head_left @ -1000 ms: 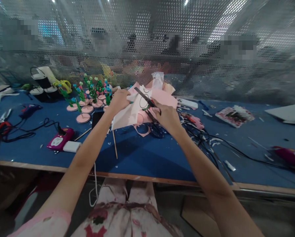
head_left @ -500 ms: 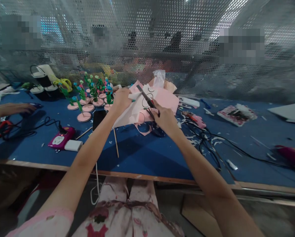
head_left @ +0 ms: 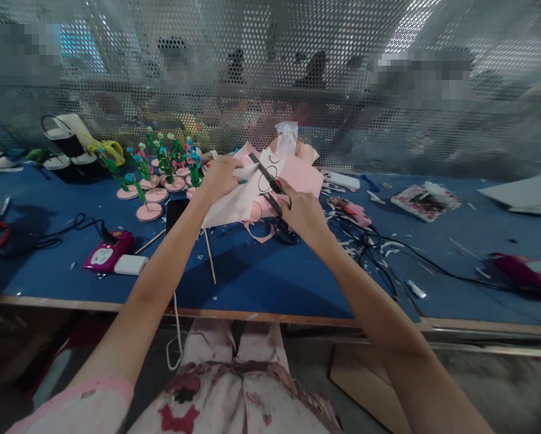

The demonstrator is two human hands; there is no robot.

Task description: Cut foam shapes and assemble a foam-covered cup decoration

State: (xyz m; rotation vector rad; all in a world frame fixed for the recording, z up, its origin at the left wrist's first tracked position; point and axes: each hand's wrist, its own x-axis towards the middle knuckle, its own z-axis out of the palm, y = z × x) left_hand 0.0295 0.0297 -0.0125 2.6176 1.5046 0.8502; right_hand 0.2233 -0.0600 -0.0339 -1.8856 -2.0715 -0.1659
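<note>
Both bare arms reach well forward and angle inward, meeting out ahead of the body. The left hand (head_left: 220, 176) is knuckles-up, fingers curled and pinched tight. The right hand (head_left: 301, 211) sits just beside it and slightly lower, its back turned up, fingers closed in a grip.

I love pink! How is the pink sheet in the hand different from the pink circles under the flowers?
The pink sheet is big, held up by the left hand; the pink circles are small, flat on the table. The sheet bears a drawn black oval; each circle bears a green stem. Both are pink.
</note>
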